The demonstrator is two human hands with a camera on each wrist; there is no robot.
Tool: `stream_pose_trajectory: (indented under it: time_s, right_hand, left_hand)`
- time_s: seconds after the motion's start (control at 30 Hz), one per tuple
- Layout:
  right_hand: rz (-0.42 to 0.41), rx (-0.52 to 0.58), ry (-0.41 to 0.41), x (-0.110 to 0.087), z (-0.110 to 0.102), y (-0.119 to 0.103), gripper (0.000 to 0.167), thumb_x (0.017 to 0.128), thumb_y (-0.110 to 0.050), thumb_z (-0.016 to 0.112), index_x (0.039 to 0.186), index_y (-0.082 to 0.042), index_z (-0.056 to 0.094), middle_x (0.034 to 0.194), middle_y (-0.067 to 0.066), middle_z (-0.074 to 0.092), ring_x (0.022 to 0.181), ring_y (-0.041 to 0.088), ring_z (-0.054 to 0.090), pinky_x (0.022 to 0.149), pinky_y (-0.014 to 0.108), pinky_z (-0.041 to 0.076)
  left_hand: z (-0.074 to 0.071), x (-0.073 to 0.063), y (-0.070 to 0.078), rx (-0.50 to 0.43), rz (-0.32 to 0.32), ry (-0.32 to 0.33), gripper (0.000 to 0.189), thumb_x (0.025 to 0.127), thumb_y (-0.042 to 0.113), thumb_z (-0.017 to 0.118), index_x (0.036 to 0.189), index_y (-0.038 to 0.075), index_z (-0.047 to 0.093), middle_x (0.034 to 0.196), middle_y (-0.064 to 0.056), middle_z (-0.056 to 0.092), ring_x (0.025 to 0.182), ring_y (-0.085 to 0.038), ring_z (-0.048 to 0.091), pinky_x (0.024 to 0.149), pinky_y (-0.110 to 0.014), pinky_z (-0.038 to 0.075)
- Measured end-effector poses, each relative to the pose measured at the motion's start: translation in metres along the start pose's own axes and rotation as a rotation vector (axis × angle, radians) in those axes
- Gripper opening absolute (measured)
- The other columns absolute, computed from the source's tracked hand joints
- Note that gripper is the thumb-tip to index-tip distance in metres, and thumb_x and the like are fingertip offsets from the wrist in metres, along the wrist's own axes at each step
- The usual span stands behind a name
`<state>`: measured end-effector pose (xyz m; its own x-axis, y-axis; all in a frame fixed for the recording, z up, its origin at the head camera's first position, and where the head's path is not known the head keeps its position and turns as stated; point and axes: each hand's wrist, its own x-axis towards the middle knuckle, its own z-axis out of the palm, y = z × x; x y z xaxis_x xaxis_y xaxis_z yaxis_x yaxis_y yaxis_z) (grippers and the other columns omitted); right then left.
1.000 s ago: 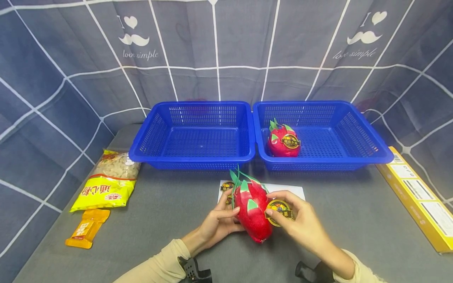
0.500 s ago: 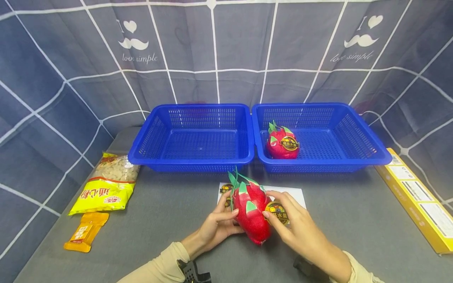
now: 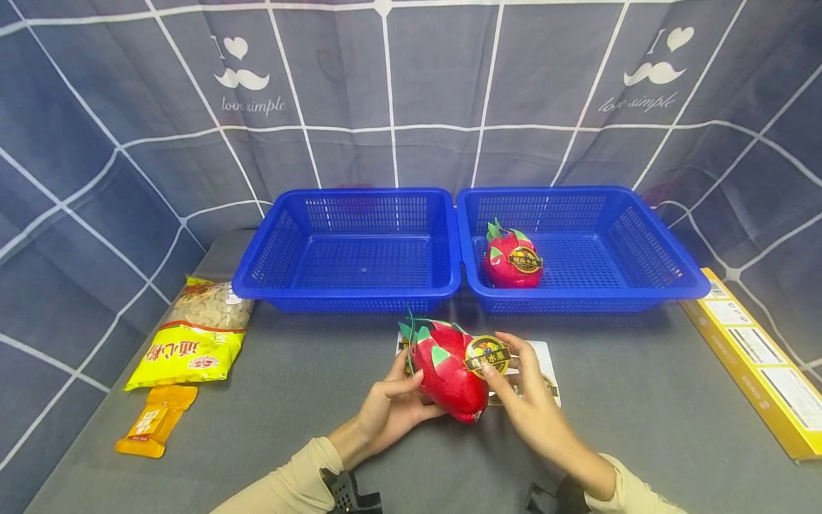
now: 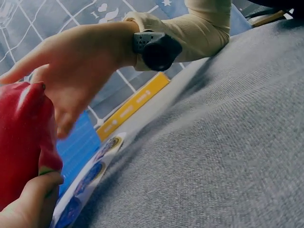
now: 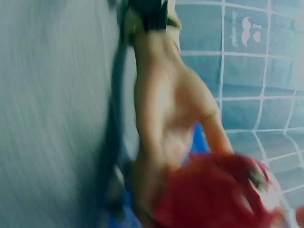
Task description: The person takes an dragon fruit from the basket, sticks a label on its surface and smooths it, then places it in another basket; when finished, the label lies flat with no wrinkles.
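My left hand (image 3: 385,414) grips a red dragon fruit (image 3: 452,384) with green leaf tips from its left and underneath, its stem end tilted away. Against the fruit's right side sits a round black-and-gold sticker (image 3: 486,348). The thumb of my right hand (image 3: 539,407) lies on the lower edge of this sticker, pinching it, while the index finger reaches past its upper right. Below the hands, a white sticker sheet (image 3: 544,355) is partly covered; its round labels show in the left wrist view. The right wrist view is blurred.
Two blue baskets stand side by side behind; the right basket (image 3: 597,291) holds another stickered dragon fruit (image 3: 512,265), and the left basket (image 3: 347,293) adjoins it. A pasta bag (image 3: 193,335) and an orange packet (image 3: 157,421) lie left, a long yellow box (image 3: 751,364) right.
The dragon fruit has tilted and shifted slightly left and up in my left hand. The sticker has moved left over the fruit's side, and my right hand has come along with it.
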<state>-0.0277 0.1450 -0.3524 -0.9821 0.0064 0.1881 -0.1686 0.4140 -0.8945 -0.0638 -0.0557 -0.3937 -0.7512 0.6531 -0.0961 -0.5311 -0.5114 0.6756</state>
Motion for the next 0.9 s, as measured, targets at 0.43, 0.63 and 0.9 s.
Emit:
stream_pose_trajectory:
  time_s: [0.43, 0.63, 0.9]
  right_hand:
    - [0.417, 0.849, -0.259, -0.004, 0.018, 0.011, 0.059, 0.097, -0.044, 0.023, 0.143, -0.011, 0.006, 0.149, 0.007, 0.013, 0.138, 0.025, 0.013, 0.113, 0.045, 0.008]
    - [0.445, 0.927, -0.377, -0.007, 0.022, 0.013, 0.053, 0.098, -0.046, 0.017, 0.143, -0.019, 0.006, 0.146, -0.001, 0.014, 0.13, 0.006, 0.026, 0.108, 0.026, 0.024]
    - [0.397, 0.872, -0.415, -0.01, 0.019, 0.009, 0.057, 0.098, -0.044, 0.017, 0.144, -0.013, 0.004, 0.149, 0.001, 0.011, 0.126, -0.005, 0.031, 0.101, 0.015, 0.032]
  left_hand:
    - [0.002, 0.001, -0.005, 0.056, 0.051, 0.008, 0.069, 0.091, 0.009, 0.043, 0.139, 0.035, 0.002, 0.15, -0.011, 0.007, 0.133, -0.032, 0.023, 0.106, -0.06, 0.02]
    - [0.004, 0.0, -0.007, 0.111, 0.071, -0.03, 0.069, 0.091, 0.006, 0.042, 0.139, 0.033, 0.001, 0.15, -0.008, 0.006, 0.135, -0.024, 0.022, 0.106, -0.058, 0.021]
    - [0.003, 0.001, -0.007, 0.187, 0.08, -0.051, 0.067, 0.091, 0.006, 0.044, 0.138, 0.032, 0.003, 0.148, -0.009, 0.009, 0.134, -0.017, 0.024, 0.11, -0.046, 0.024]
